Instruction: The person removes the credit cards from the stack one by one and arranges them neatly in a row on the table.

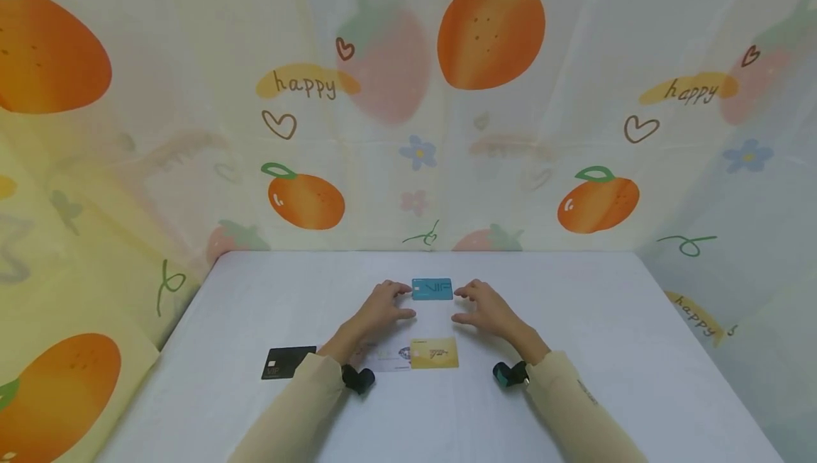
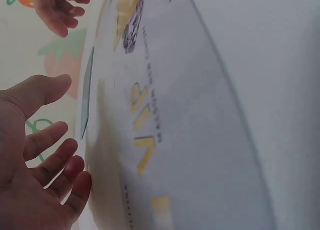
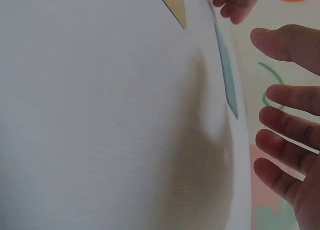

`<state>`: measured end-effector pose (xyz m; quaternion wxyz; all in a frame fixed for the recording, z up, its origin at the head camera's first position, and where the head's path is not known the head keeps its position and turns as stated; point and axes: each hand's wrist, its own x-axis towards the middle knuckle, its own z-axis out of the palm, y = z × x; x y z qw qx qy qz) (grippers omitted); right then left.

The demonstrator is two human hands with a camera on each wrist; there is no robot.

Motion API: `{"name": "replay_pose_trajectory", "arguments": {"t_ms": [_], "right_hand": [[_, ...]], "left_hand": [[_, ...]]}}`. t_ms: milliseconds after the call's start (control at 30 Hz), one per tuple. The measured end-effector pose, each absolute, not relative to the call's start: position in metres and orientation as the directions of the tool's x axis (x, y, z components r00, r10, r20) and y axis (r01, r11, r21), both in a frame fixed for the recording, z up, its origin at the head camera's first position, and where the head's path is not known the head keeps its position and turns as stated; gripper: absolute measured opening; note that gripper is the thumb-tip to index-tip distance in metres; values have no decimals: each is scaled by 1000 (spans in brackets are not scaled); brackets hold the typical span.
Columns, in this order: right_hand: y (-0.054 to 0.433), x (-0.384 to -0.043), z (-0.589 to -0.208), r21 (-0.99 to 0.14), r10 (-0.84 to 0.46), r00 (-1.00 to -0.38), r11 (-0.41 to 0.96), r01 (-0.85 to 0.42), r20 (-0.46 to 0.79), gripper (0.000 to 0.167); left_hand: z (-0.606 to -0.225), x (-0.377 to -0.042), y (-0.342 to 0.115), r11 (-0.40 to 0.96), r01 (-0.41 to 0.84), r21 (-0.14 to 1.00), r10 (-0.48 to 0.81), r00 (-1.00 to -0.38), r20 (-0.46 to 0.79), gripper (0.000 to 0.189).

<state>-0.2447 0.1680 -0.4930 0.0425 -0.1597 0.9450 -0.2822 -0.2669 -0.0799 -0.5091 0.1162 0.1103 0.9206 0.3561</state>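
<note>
A blue card (image 1: 432,289) lies flat on the white table, with "VIP"-like lettering on it. My left hand (image 1: 383,305) is at its left end and my right hand (image 1: 486,309) at its right end, fingers apart and loosely bent. Neither hand holds anything. In the right wrist view the blue card (image 3: 227,72) shows edge-on beside the spread fingers (image 3: 287,125). Nearer me lies a gold card (image 1: 435,354), its left side meeting a white card (image 1: 388,356) partly hidden by the left forearm. The white card (image 2: 190,115) fills much of the left wrist view.
A black card (image 1: 287,363) lies to the left, its right end beside the left sleeve. Small dark wrist cameras (image 1: 359,379) sit on both wrists. Behind the table (image 1: 574,286) hangs a fruit-printed cloth (image 1: 383,165).
</note>
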Motion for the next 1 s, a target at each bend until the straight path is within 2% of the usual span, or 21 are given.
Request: {"name": "replay_pose_trajectory", "arguments": {"t_ms": [233, 567, 800, 1000], "right_hand": [[167, -259, -493, -494, -340, -940, 815, -304, 18, 51], [159, -278, -503, -495, -352, -936, 813, -306, 1, 58], [152, -294, -504, -452, -344, -938, 845, -286, -48, 58], [147, -305, -503, -400, -366, -927, 864, -305, -85, 58]], "left_hand": [[-510, -281, -76, 736, 134, 663, 295, -946, -136, 56], [-519, -299, -68, 774, 185, 606, 285, -956, -72, 58], [-518, -305, -64, 799, 165, 578, 276, -955, -108, 60], [-517, -308, -64, 817, 199, 541, 320, -937, -138, 62]]}}
